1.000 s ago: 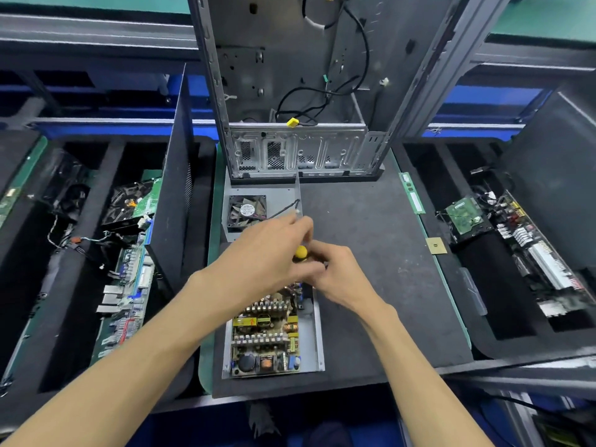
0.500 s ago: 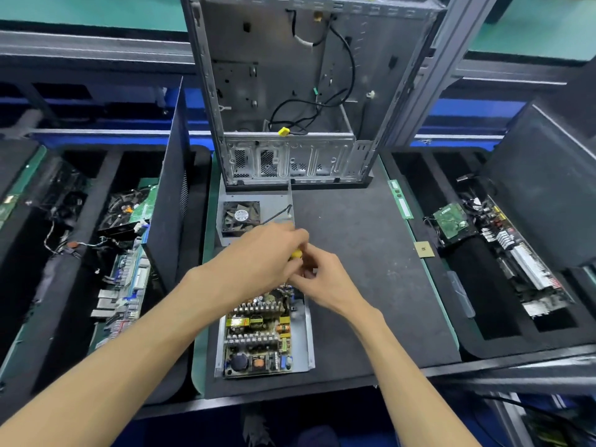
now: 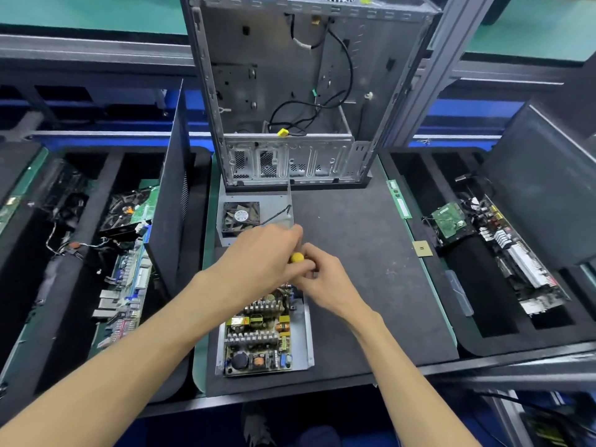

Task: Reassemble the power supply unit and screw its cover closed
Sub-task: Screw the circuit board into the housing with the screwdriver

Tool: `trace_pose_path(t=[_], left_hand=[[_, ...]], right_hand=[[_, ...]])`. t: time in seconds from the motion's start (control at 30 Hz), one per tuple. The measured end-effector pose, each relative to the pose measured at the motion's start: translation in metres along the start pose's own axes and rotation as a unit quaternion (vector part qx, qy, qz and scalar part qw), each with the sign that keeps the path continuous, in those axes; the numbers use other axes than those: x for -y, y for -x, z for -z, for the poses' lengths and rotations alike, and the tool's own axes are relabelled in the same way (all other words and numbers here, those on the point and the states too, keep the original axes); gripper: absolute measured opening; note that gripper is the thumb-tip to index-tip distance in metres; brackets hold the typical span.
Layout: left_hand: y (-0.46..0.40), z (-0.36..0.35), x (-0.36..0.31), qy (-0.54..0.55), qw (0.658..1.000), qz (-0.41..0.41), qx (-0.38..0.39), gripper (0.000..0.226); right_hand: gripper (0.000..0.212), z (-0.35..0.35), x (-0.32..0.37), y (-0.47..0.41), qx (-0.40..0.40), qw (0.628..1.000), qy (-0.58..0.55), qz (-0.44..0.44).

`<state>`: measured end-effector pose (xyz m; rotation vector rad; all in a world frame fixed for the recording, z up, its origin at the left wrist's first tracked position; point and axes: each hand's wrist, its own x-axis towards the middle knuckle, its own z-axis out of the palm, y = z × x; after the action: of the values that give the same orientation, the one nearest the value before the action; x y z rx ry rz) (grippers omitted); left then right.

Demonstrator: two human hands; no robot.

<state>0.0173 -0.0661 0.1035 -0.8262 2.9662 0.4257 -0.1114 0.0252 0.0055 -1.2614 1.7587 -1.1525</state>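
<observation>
The open power supply base (image 3: 306, 321) lies on the black mat, its circuit board (image 3: 258, 340) with heat sinks and coils exposed. Behind it rests the grey cover (image 3: 274, 204) with a black fan (image 3: 241, 217) mounted in it. My left hand (image 3: 261, 262) and my right hand (image 3: 322, 282) meet above the far end of the board. Both curl around a screwdriver whose yellow handle top (image 3: 297, 257) shows between them. The shaft and tip are hidden under my fingers.
An empty computer case (image 3: 290, 91) stands upright at the back of the mat (image 3: 354, 253). A dark side panel (image 3: 171, 188) leans on the left. Foam trays left (image 3: 38, 285) and right (image 3: 503, 333) hold circuit boards and cables. A small square chip (image 3: 423, 249) lies at the mat's right edge.
The hands stay together on the screwdriver over the board, with only small finger shifts. The camera view has tilted slightly, so the whole scene sits a little lower.
</observation>
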Motion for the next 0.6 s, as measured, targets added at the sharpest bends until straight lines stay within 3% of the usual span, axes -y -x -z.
trace_pose_path(t=[0.07,0.17,0.23,0.3,0.43,0.53,0.6], left_hand=[[-0.0031,-0.0022,-0.0002,0.014,1.0,-0.017,0.02,0.017],[-0.0018,0.0001,-0.0015,0.025,0.996,-0.056,0.06,0.021],[-0.0012,0.0005,-0.0029,-0.006,0.999,-0.021,0.024,0.027],[-0.0025,-0.0029,-0.0021,-0.008,1.0,-0.001,-0.003,0.024],[-0.0003,-0.0043,-0.0001,0.011,0.999,-0.048,0.014,0.024],[0.0022,0.0,-0.0015,0.006,1.0,-0.004,-0.02,0.034],[-0.0019,0.0001,-0.0012,0.004,1.0,0.004,-0.014,0.027]], right_hand=[[0.012,-0.0002,0.0015,0.0014,0.002,1.0,0.004,0.007],[0.012,-0.0001,0.0017,0.0012,-0.003,1.0,0.008,-0.006],[0.022,0.0003,0.0012,-0.0001,0.003,1.0,0.005,-0.008],[0.015,-0.0003,0.0022,-0.0005,0.002,1.0,0.009,0.004],[0.015,-0.0005,0.0018,0.0014,-0.013,1.0,0.016,0.014],[0.013,0.0001,0.0018,0.0019,-0.001,1.0,0.013,0.017],[0.009,-0.0006,0.004,0.0023,0.003,0.999,0.02,0.026]])
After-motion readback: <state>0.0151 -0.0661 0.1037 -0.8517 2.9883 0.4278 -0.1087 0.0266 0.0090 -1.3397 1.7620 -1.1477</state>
